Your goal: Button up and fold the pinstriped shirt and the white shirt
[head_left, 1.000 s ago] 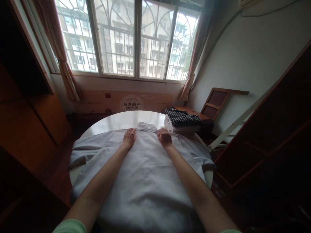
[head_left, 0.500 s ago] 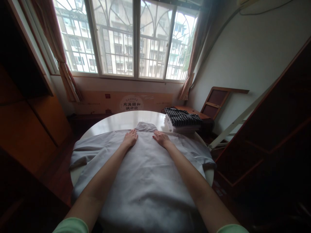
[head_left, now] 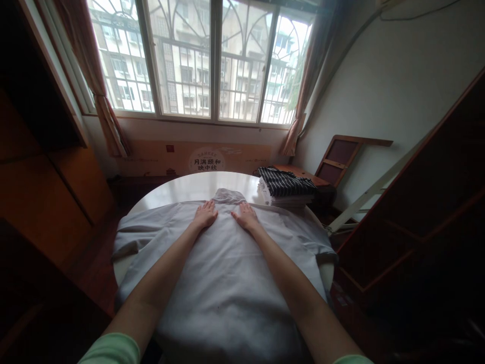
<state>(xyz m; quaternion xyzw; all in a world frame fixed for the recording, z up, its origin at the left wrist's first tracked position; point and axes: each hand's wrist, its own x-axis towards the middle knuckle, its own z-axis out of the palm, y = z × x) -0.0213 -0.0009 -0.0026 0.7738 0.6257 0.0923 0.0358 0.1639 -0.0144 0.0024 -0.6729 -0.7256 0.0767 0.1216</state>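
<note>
A light grey shirt (head_left: 227,263) lies spread over a round white table (head_left: 166,189), its collar (head_left: 230,195) pointing to the window side and its sleeves reaching out to both sides. My left hand (head_left: 205,214) rests flat on the cloth just below the left end of the collar, fingers stretched out. On the other side of the collar, my right hand (head_left: 245,216) also lies flat, thumb held away from the fingers. Soft creases run across the middle and lower part of the shirt, and its near end falls out of sharp view.
Folded clothes, with a black-and-white striped garment (head_left: 286,182) on top, are stacked at the table's back right. Behind them stands a brown wooden piece of furniture (head_left: 322,177). A white ladder-like frame (head_left: 364,199) leans at the right. Orange cabinets (head_left: 76,187) stand at the left.
My right hand has turned, its fingers now pointing more toward the collar. My left hand has stayed near the collar's left end. The view has shifted slightly.
</note>
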